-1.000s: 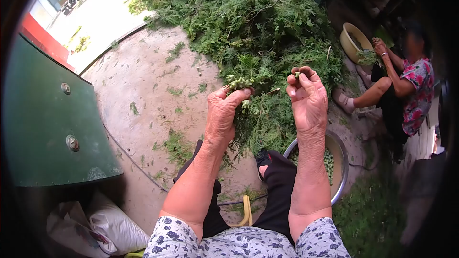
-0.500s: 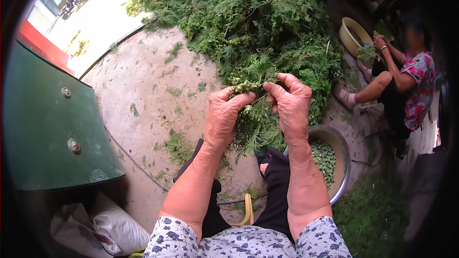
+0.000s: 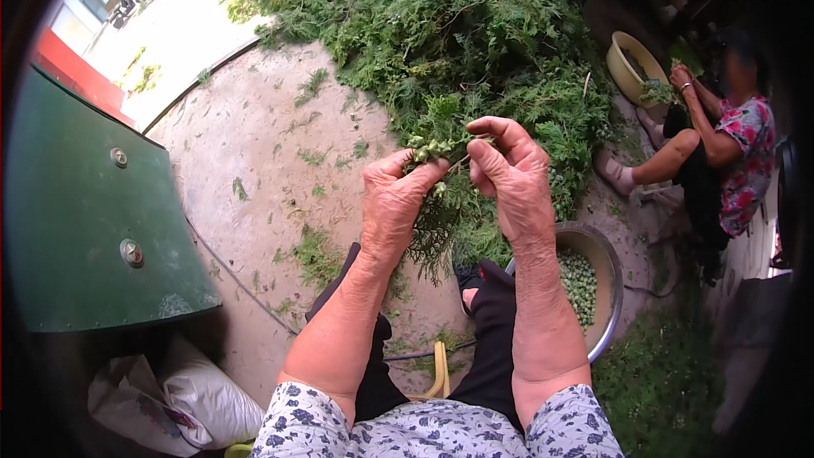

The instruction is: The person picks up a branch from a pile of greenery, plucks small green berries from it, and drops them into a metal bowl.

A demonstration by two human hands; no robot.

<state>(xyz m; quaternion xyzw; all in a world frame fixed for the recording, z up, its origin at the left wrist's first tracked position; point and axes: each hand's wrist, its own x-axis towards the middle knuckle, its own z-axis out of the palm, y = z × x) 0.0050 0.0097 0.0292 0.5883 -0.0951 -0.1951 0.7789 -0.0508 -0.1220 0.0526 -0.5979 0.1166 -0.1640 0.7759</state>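
While I watched through the head camera, the entries stood as follows.

- Left hand: closed around the sprig, thumb and forefinger pinched just under its cluster of green cones. Unchanged over the last second.
- Right hand: a second earlier it was lifted well apart from the sprig, with a small green bit at its fingertips. It had since come across, and its thumb and fingers were pinched shut on the right side of the cluster.
- Sprig: held upright between both hands above the knees, with the foliage hanging below the left hand.
- Metal bowl: on the ground under the right forearm, with loose green cones in it.
- Pile of cut branches: heaped on the ground beyond the hands.
- Another person: seated at the right, hands at a separate sprig near a yellow basin.

Reading: with both hands back on one sprig, I judged the picking had moved on to a fresh cone, with several left on the cluster.
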